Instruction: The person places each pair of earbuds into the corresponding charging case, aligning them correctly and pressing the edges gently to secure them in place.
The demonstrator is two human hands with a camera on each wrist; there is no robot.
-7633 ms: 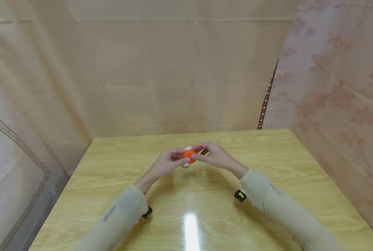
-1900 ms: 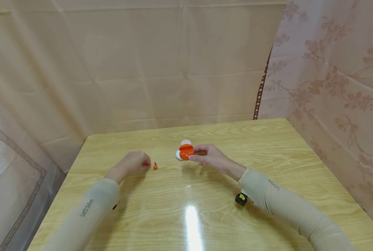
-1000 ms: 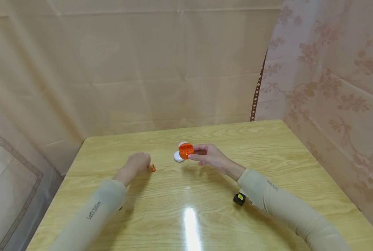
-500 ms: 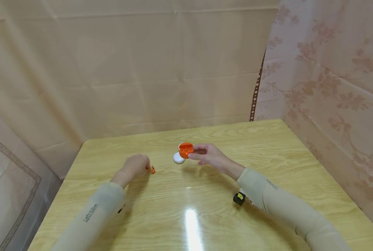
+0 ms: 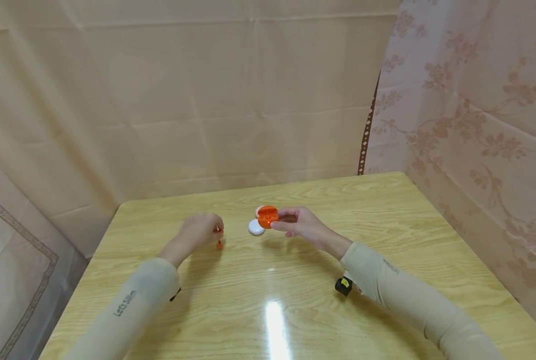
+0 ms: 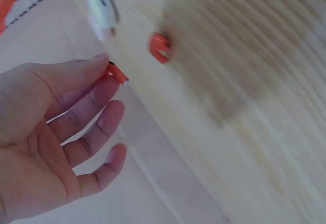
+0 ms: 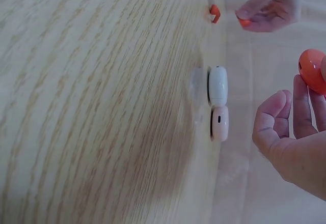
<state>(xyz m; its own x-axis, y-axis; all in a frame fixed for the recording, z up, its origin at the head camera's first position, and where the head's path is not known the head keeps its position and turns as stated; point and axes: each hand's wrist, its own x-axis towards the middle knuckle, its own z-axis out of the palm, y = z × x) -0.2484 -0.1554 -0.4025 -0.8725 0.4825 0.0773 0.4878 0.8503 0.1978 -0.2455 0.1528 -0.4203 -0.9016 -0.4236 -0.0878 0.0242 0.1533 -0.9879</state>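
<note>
My left hand [image 5: 199,233] pinches an orange earbud [image 6: 118,73] between thumb and index finger, above the table. A second orange earbud [image 6: 159,47] lies on the wood just below that hand. Held up by my right hand [image 5: 306,226] is an orange earbud case [image 5: 268,219], its lid raised and its inside facing the head camera. Thumb and fingers grip the case at its right side. In the right wrist view the case is partly cut off by the frame edge.
A white rounded case [image 7: 217,86] and a pale pink one [image 7: 220,124] stand side by side on the table [image 5: 295,320], behind the orange case. Beige curtains [image 5: 195,100] hang past the far edge, with a flowered one [image 5: 475,125] at the right.
Earlier, both hands held the orange case with its lid down; now its lid is up and two earbuds are out. My left hand has just risen from the table with one earbud.
</note>
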